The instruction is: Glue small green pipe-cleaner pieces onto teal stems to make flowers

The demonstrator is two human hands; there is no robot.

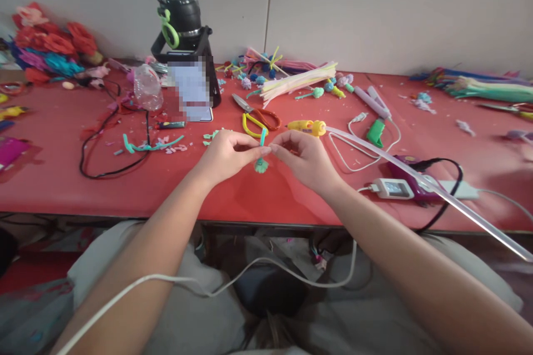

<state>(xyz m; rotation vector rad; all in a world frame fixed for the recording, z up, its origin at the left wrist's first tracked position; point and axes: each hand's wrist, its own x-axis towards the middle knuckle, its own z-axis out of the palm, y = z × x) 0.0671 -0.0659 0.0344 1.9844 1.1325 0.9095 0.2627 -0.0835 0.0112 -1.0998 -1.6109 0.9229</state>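
Observation:
Just above the red table, my left hand is closed in a pinch on a green pipe cleaner. Its straight teal stem points up, and a rounded, bunched green end hangs below the fingers. My right hand is also closed, its thumb and fingertips meeting the left fingertips at the stem; the exact contact is partly hidden. Behind the hands lie scissors with one yellow and one red handle. A yellow glue gun with a long clear glue stick rests beyond the right hand.
Pipe-cleaner bundles lie at the back. A dark bottle stands in a holder behind a phone. Purple flat tongs, a power bank and cables spread on the right. A black cord loops at left; a white cable crosses my lap.

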